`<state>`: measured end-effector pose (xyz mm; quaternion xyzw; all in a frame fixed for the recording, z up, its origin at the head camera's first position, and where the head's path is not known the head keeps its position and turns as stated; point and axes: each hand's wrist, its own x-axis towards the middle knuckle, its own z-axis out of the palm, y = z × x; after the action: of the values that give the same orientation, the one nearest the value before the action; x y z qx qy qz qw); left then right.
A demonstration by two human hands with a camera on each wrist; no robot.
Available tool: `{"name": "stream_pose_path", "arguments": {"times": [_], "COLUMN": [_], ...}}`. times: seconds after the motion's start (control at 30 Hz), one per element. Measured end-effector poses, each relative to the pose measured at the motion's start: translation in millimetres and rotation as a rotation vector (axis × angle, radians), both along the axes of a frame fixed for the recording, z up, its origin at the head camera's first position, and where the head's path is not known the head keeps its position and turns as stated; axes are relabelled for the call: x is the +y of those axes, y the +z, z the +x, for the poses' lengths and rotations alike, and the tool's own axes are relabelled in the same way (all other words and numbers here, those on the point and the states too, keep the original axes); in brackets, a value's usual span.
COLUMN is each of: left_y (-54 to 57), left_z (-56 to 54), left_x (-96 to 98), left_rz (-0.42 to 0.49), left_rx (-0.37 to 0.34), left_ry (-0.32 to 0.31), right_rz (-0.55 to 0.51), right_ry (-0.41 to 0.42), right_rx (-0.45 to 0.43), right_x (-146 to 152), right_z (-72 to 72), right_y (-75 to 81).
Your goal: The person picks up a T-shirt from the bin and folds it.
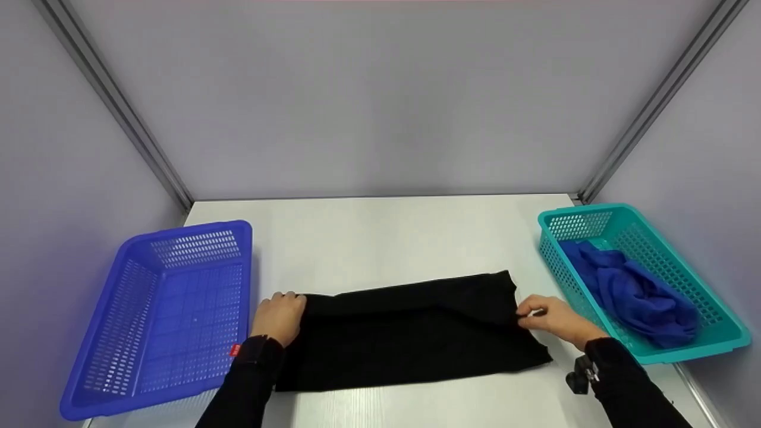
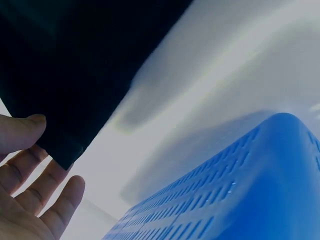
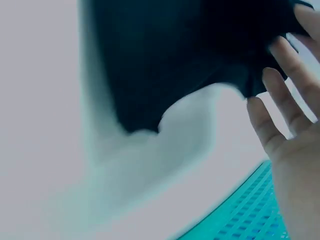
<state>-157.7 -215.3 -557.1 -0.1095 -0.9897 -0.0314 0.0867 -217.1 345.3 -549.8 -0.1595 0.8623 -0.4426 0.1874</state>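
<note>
A black cloth (image 1: 410, 351) lies lengthwise across the white table, with a folded-over strip along its far side. My left hand (image 1: 279, 318) is at its far left corner. In the left wrist view the thumb (image 2: 22, 132) and fingers of that hand pinch the cloth corner (image 2: 65, 145). At the right end my right hand (image 1: 556, 318) pinches the cloth's edge between thumb and fingers. The right wrist view has the fingers (image 3: 282, 95) at the gathered edge, while a loose corner of the black cloth (image 3: 145, 100) hangs away from them.
To the left stands a blue-violet perforated basket (image 1: 245, 285) with a small red tag (image 1: 235, 350). A teal basket (image 1: 642, 356) on the right holds a crumpled blue cloth (image 1: 636, 297). Grey panels (image 1: 386, 101) enclose the white table (image 1: 386, 238) at the back and sides.
</note>
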Motion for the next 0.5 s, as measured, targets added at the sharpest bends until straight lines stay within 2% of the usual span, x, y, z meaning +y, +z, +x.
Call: {"name": "stream_pose_path", "arguments": {"times": [0.13, 0.2, 0.3, 0.4, 0.5], "left_y": [-6.9, -9.2, -11.2, -12.1, -13.3], "left_z": [4.5, 6.4, 9.4, 11.6, 11.7], "left_x": [1.5, 2.1, 3.9, 7.0, 11.3], "left_rz": [-0.038, -0.054, -0.074, -0.072, -0.035], "left_rx": [0.004, -0.004, -0.052, -0.104, -0.087], "left_ry": [-0.012, -0.010, 0.005, 0.035, 0.037], "right_rz": [0.094, 0.145, 0.214, 0.275, 0.337], "right_ry": [0.120, 0.175, 0.233, 0.218, 0.162], "right_rx": [-0.032, -0.023, 0.017, 0.134, 0.279], "right_x": [6.3, 5.9, 0.4, -11.9, -30.0], "right_z": [5.6, 7.3, 8.5, 8.4, 8.7], "right_y": [-2.3, -1.3, 1.8, 2.0, -3.3]}}
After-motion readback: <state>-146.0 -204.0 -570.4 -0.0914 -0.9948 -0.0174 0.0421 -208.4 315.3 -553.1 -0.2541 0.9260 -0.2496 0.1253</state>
